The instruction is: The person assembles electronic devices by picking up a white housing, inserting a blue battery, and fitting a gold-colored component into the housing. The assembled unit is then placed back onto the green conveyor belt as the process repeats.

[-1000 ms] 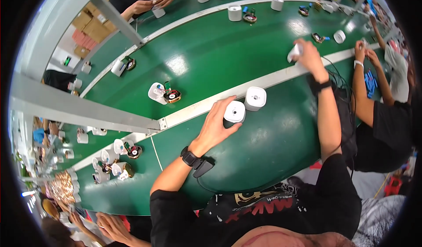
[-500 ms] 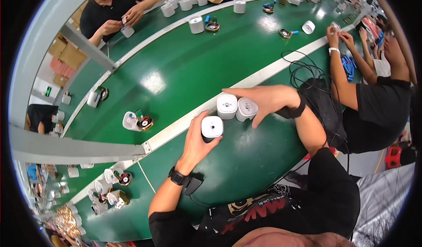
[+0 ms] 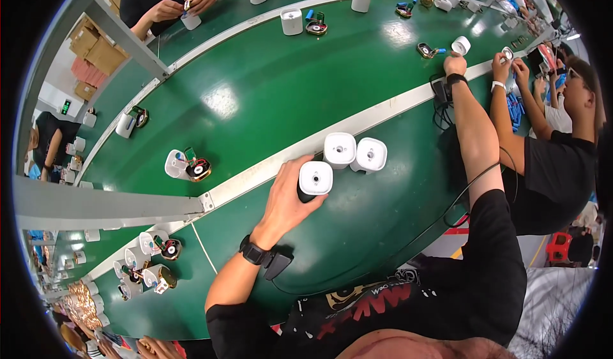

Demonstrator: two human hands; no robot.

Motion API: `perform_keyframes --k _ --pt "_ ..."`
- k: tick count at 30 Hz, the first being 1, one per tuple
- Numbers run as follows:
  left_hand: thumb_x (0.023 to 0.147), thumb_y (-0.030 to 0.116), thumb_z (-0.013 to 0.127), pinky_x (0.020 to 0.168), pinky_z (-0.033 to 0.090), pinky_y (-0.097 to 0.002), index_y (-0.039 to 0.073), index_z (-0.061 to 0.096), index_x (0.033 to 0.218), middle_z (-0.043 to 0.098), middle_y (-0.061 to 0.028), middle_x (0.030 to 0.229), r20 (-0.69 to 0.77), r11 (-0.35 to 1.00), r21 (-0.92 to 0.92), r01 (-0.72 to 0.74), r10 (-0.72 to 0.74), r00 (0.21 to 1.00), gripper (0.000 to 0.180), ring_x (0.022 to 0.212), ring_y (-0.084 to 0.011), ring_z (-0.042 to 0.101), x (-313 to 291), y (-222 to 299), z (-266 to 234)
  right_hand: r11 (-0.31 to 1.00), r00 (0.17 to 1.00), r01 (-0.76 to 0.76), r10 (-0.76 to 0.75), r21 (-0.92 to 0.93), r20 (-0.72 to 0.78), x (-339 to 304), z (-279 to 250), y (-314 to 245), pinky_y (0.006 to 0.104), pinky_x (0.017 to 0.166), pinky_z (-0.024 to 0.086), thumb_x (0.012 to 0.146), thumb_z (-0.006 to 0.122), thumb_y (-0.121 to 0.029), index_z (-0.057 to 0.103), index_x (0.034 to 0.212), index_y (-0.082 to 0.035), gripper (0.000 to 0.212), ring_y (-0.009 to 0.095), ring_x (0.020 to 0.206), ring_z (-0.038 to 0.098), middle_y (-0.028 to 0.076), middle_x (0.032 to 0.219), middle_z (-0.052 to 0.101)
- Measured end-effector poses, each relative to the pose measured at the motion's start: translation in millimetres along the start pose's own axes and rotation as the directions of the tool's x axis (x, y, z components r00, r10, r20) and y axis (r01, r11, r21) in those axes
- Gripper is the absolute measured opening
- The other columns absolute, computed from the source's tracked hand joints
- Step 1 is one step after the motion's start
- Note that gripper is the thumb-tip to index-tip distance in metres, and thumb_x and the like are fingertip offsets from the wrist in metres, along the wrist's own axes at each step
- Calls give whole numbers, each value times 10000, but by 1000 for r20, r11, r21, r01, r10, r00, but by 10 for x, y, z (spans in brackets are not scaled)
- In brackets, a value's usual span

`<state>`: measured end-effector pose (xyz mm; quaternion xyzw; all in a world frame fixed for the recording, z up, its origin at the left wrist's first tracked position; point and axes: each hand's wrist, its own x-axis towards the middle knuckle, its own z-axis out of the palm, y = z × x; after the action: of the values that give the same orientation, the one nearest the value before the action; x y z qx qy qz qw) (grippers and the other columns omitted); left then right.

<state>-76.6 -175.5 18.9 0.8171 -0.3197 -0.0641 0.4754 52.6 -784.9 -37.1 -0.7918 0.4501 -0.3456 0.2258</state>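
Note:
My left hand (image 3: 285,194) is closed around a white rounded-square plastic housing (image 3: 315,179), which stands upright with a small hole in its top face. Just beyond it, a second white housing (image 3: 339,149) and a third white housing (image 3: 371,154) stand side by side near the white rail. My right arm is stretched out over the rail to the far right. There my right hand (image 3: 455,64) is at the near edge of another white housing (image 3: 460,45), tipped on its side. Its fingers are mostly hidden, so I cannot tell whether they grip it.
A white rail (image 3: 268,166) separates my green table from the green belt. Open housings with wired circuit parts (image 3: 188,165) lie on the belt, and several more (image 3: 150,263) are grouped at left. A black cable (image 3: 440,222) crosses my right side. Co-workers (image 3: 562,148) sit nearby.
My right hand has left the two standing housings and reached far right across the rail to the tipped housing. My left hand still holds its housing. The view has shifted slightly.

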Motion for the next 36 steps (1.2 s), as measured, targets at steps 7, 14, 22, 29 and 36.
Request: perform_keyframes --k 7,14,22,29,36 --pt "654 110 806 934 456 -409 48 498 1238 565 -151 1151 -7 1000 11 -2 2 1000 663 1085 -341 546 17 -5 -4 679 743 669 -626 -304 238 -45 108 -258 448 863 512 799 637 -189 676 1103 -74 327 393 982 641 223 1056 668" --pt "632 105 821 936 460 -395 50 517 1211 571 -135 1153 -27 1000 7 -9 9 1000 656 1088 -323 559 -2 16 -1 997 537 -76 53 -14 842 97 -94 -375 355 654 506 844 609 -147 614 1098 -55 270 279 756 614 154 900 658" --pt "648 124 822 940 462 -386 60 520 1205 573 -128 1145 -43 1000 -4 -19 18 999 637 1087 -308 563 -121 -31 -59 -298 -89 -921 -471 -253 878 -788 -359 -949 175 454 428 918 577 -133 525 1035 17 198 84 619 509 65 811 527" --pt "664 96 808 920 465 -378 63 507 1183 563 -124 1121 -43 997 -71 2 -5 999 601 1088 -282 556 -140 -12 -25 -524 325 -849 -613 -63 720 -2345 -824 -1658 175 516 482 953 529 -75 450 1168 70 272 126 735 572 160 1113 510" --pt "728 2 738 954 453 -350 84 422 1244 542 -75 1174 -390 828 -554 -87 -166 906 610 1132 -194 535 68 -79 -337 45 428 -851 -517 523 741 -3005 -1358 -2342 192 621 522 949 543 -63 496 1181 57 265 116 832 604 146 1137 580"
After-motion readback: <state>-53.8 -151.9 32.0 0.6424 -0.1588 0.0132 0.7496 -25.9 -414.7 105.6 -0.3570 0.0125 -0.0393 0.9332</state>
